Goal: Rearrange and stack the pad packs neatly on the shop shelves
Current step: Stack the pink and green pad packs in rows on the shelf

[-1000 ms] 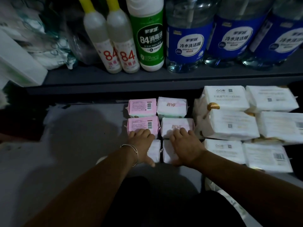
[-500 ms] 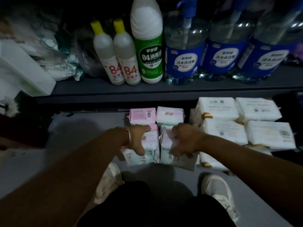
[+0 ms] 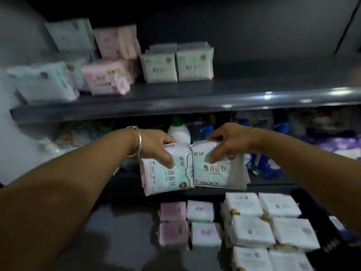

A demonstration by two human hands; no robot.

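My left hand grips a pale green pad pack by its top edge, thumb on its front. My right hand pinches a second matching pad pack the same way. Both packs hang side by side, touching, in mid-air in front of the middle shelf. On the upper shelf stand two upright green packs, with pink packs and pale blue packs to their left. Below, small pink and white packs lie in rows on the bottom shelf.
Several large white packs fill the bottom shelf's right side. A white bottle with a green cap and blue-labelled bottles stand on the middle shelf behind the held packs. The upper shelf's right half holds nothing.
Both hands have lifted the two green packs off the bottom shelf and raised them to middle-shelf height. My view has tilted up, bringing the upper shelf into sight.
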